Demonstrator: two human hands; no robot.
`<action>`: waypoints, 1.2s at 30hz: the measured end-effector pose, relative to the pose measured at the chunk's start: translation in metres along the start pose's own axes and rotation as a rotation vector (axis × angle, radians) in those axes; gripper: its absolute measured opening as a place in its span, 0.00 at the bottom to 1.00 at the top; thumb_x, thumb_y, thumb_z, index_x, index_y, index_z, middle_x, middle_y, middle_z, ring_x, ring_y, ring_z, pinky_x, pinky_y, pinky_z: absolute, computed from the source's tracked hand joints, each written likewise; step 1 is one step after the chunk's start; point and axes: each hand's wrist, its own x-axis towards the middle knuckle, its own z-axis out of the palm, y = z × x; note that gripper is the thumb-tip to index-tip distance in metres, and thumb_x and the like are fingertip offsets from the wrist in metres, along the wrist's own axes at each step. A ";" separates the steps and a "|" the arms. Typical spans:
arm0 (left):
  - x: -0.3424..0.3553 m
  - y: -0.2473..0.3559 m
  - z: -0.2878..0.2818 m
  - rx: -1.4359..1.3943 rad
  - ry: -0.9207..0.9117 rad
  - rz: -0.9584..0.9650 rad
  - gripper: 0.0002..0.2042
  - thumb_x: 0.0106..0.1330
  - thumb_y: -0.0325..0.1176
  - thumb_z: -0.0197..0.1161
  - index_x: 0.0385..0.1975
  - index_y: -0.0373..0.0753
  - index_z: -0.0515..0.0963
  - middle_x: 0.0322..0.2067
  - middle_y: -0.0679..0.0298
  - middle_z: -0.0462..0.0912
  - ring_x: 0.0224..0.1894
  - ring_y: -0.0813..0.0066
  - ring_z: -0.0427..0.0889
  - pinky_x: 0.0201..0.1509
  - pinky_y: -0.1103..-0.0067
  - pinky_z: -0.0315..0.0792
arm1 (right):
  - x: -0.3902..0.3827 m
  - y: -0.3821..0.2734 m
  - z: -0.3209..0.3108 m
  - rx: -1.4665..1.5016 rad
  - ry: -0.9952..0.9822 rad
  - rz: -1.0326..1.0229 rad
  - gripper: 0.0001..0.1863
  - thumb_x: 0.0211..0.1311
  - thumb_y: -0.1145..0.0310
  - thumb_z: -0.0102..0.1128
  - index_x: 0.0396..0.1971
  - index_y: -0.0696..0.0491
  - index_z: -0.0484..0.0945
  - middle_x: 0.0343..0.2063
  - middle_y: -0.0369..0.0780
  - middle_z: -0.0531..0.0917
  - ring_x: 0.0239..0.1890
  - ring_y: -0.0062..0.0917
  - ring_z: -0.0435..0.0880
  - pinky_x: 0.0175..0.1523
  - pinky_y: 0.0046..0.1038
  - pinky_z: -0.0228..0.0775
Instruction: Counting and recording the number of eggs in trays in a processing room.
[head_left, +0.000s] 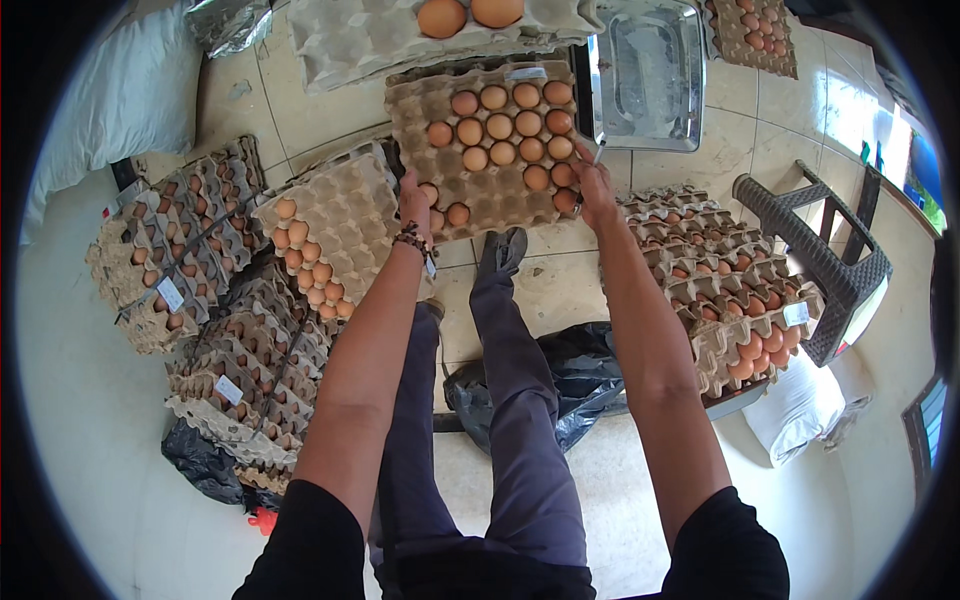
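My left hand (pixel 414 207) grips the left edge of a cardboard egg tray (pixel 450 170), and my right hand (pixel 594 188) grips its right edge, raised in front of me. Brown eggs (pixel 499 126) fill many of its cups, with bare cups at the left and lower middle. A thin silver object (pixel 600 150) by my right fingers is too small to make out. Left of my left hand lies another partly filled tray (pixel 355 210). Beyond the held tray is a tray (pixel 350 40) with two eggs showing.
Stacked egg trays stand at left (pixel 180 240), lower left (pixel 235 350) and right (pixel 700 260). A metal basin (pixel 645 70), small egg tray (pixel 730 30), dark plastic stool (pixel 840 290), white sacks (pixel 110 130) and black bag (pixel 575 370) surround my legs and the tiled floor.
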 end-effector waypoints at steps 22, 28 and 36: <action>0.014 0.008 0.002 0.482 0.022 0.096 0.45 0.61 0.62 0.54 0.71 0.38 0.49 0.68 0.51 0.59 0.70 0.59 0.60 0.69 0.69 0.56 | 0.019 0.003 -0.019 -0.156 -0.116 -0.089 0.30 0.60 0.67 0.45 0.62 0.62 0.66 0.53 0.42 0.74 0.50 0.24 0.71 0.57 0.24 0.64; -0.023 0.009 -0.003 0.498 -0.053 0.164 0.35 0.63 0.58 0.56 0.64 0.42 0.60 0.60 0.53 0.66 0.64 0.61 0.65 0.67 0.70 0.57 | -0.062 0.014 -0.007 0.177 0.079 -0.075 0.34 0.51 0.73 0.47 0.63 0.61 0.65 0.52 0.43 0.74 0.52 0.26 0.71 0.58 0.25 0.63; -0.059 0.040 0.029 0.557 -0.172 0.244 0.31 0.64 0.55 0.58 0.56 0.35 0.65 0.55 0.53 0.70 0.60 0.63 0.68 0.63 0.73 0.61 | -0.124 0.042 -0.017 0.320 0.226 -0.032 0.38 0.49 0.76 0.46 0.67 0.55 0.60 0.60 0.41 0.70 0.58 0.27 0.70 0.60 0.32 0.65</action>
